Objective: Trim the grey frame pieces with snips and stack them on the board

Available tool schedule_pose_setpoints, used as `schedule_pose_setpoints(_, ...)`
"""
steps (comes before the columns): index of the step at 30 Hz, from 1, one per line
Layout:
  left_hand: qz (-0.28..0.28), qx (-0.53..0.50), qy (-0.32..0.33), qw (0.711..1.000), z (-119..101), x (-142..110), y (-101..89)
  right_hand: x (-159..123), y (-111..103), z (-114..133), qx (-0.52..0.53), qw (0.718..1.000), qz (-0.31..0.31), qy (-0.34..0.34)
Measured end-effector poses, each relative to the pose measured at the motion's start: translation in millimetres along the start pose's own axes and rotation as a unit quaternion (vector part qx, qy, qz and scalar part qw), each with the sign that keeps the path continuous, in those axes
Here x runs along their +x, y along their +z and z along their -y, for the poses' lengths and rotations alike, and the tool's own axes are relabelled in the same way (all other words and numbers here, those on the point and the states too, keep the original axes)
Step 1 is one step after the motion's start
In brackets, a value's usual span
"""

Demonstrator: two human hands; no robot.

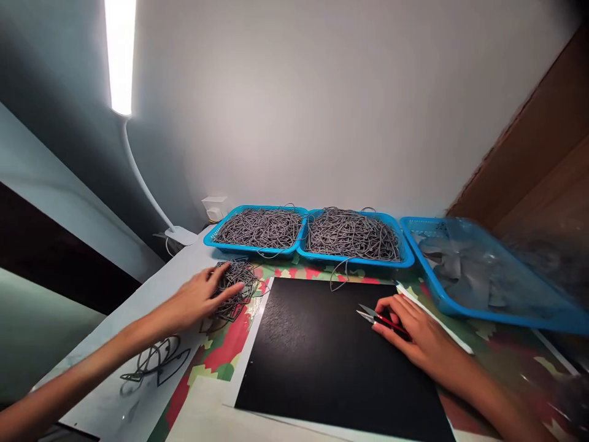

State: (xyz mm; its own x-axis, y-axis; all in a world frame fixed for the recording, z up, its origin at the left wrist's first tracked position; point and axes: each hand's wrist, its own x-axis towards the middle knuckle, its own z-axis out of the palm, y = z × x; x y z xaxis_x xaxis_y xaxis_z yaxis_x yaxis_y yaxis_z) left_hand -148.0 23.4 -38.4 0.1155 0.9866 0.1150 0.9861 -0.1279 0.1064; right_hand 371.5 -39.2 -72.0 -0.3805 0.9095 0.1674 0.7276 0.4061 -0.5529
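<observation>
My left hand [205,294] rests with spread fingers on a heap of thin grey cord-like loops [237,285] at the left of the table. My right hand [411,325] is closed around small red-handled thread snips [384,320], their pointed blades apart and facing left. Beneath the snips lies a black sheet [317,350] with a white edge showing at its left. A few loose loops [159,362] lie on the white surface near my left forearm.
Two blue baskets [251,250] full of similar grey loops stand against the wall. At the right, another blue basket [453,307] holds flat grey pieces and clear plastic. A lit lamp [120,61] rises at the left. A white stick-like item [437,319] lies beside the black sheet.
</observation>
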Motion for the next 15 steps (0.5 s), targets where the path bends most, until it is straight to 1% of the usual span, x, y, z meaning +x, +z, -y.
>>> schedule_pose_setpoints(2, -0.007, 0.01, -0.001, 1.0, -16.0, 5.5, 18.7, -0.1, -1.0, 1.7, -0.003, 1.0, -0.002, 0.007)
schedule_pose_setpoints(3, -0.018, 0.014, -0.001, 1.0, -22.5, 7.8, 25.8, -0.4, -1.6, 2.9, -0.003, 1.0, 0.001, 0.011)
schedule_pose_setpoints(4, -0.029, 0.016, 0.0, 0.999, -27.0, 9.8, 30.5, -0.8, -2.4, 4.2, -0.002, 1.0, 0.004, 0.014)
schedule_pose_setpoints(6, -0.038, 0.01, 0.009, 0.999, -28.9, 13.5, 31.8, -1.3, -3.9, 6.5, 0.002, 1.0, 0.013, 0.017)
schedule_pose_setpoints(8, -0.032, -0.005, 0.024, 0.999, -22.8, 17.8, 23.4, -1.4, -5.1, 8.1, 0.007, 1.0, 0.02, 0.023)
schedule_pose_setpoints(11, -0.028, -0.027, 0.04, 0.998, -8.9, 25.7, 1.1, -0.9, -6.0, 9.0, 0.014, 0.999, 0.029, 0.03)
schedule_pose_setpoints(13, -0.04, -0.033, 0.044, 0.998, -3.7, 29.6, -13.1, -0.5, -6.2, 9.5, 0.017, 0.999, 0.03, 0.029)
schedule_pose_setpoints(15, -0.056, -0.035, 0.046, 0.997, -4.5, 30.1, -20.6, -0.2, -6.2, 10.0, 0.018, 0.999, 0.026, 0.024)
